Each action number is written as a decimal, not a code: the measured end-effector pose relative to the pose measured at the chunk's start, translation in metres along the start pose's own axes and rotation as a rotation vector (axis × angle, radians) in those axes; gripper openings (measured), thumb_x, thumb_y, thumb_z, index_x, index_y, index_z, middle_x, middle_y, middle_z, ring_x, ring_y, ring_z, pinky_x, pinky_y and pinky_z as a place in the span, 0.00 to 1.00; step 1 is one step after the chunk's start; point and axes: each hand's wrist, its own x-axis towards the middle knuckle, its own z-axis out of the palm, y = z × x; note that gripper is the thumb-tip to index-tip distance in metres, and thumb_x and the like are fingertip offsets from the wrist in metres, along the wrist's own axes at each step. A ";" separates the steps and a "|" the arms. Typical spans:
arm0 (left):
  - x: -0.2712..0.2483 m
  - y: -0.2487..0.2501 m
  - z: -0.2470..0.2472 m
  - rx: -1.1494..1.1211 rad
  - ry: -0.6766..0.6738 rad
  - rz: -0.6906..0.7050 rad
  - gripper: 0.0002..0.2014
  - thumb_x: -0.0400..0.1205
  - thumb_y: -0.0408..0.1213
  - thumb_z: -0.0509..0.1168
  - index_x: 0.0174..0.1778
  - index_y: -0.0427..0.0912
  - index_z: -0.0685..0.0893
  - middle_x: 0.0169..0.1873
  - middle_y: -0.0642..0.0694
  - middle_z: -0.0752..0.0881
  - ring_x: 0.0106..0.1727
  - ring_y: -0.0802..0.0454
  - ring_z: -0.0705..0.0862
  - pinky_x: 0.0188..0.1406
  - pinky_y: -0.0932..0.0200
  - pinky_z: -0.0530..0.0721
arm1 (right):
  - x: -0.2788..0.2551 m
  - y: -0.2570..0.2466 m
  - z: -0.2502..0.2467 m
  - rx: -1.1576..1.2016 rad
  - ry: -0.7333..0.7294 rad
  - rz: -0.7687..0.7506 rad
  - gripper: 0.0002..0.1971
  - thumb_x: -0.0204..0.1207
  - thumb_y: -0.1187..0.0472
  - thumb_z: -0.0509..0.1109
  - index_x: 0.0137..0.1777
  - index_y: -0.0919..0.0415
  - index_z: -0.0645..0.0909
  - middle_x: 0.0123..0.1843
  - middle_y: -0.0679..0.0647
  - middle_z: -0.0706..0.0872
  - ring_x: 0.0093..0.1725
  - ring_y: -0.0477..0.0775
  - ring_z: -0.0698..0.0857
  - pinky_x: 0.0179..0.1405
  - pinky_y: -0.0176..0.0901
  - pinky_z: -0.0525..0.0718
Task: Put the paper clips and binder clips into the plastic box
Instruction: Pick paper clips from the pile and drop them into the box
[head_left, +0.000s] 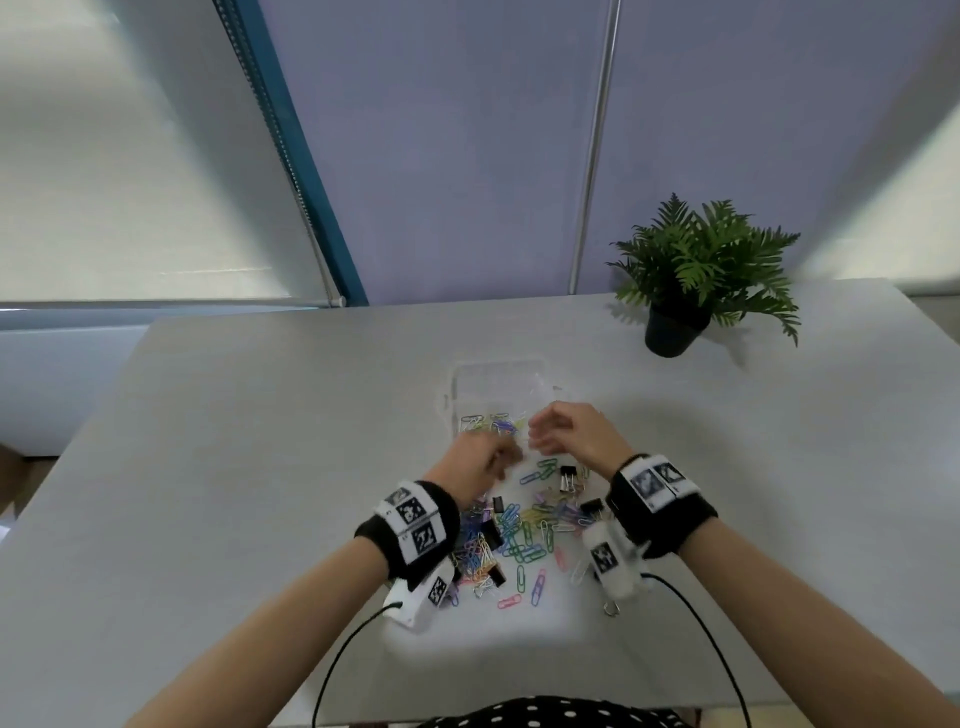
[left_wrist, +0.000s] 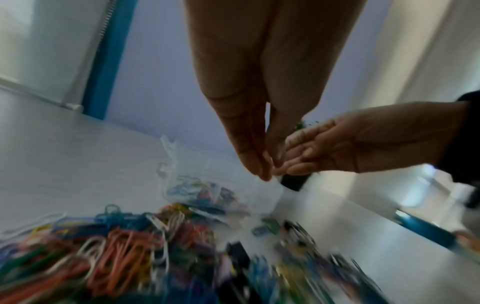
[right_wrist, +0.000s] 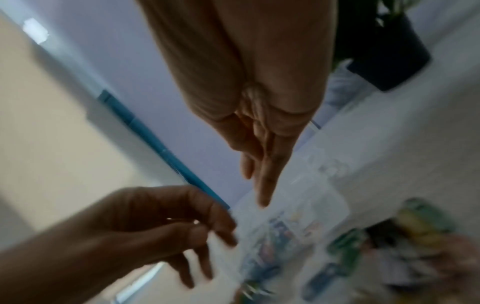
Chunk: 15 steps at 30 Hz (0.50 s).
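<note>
A clear plastic box (head_left: 457, 384) lies open on the table, with several coloured paper clips (head_left: 493, 423) in its near half. A loose pile of paper clips (head_left: 519, 530) and black binder clips (head_left: 569, 478) is spread in front of it. My left hand (head_left: 491, 460) hovers at the box's near edge. Its thumb and forefinger (right_wrist: 202, 225) are pinched together, and a thin glint between them looks like a paper clip. My right hand (head_left: 545, 434) hangs over the box's near right corner with straight, relaxed fingers (right_wrist: 263, 201) and holds nothing. Both wrist views are blurred.
A potted fern (head_left: 696, 270) stands at the table's back right. The grey table (head_left: 260, 441) runs wide to both sides of the box. Cables from the wrist cameras trail toward the table's near edge (head_left: 332, 670).
</note>
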 end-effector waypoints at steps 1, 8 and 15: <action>-0.010 0.003 0.008 0.028 -0.071 0.024 0.11 0.81 0.27 0.59 0.54 0.36 0.85 0.50 0.39 0.88 0.50 0.47 0.87 0.58 0.54 0.83 | -0.010 0.007 -0.004 -0.097 -0.050 -0.041 0.11 0.76 0.76 0.58 0.51 0.68 0.80 0.47 0.66 0.86 0.39 0.49 0.87 0.41 0.36 0.86; -0.020 0.017 0.063 0.310 -0.202 -0.019 0.27 0.75 0.31 0.68 0.70 0.34 0.69 0.66 0.38 0.74 0.68 0.43 0.73 0.67 0.50 0.76 | -0.044 0.058 0.010 -0.818 -0.221 -0.190 0.22 0.70 0.62 0.72 0.64 0.63 0.74 0.64 0.57 0.75 0.65 0.56 0.74 0.63 0.47 0.75; -0.003 0.017 0.066 0.378 -0.145 -0.134 0.13 0.79 0.31 0.62 0.58 0.36 0.74 0.59 0.37 0.77 0.63 0.39 0.76 0.57 0.45 0.78 | -0.046 0.074 0.027 -0.967 -0.057 -0.273 0.13 0.72 0.60 0.68 0.55 0.63 0.76 0.61 0.59 0.78 0.64 0.62 0.75 0.59 0.51 0.73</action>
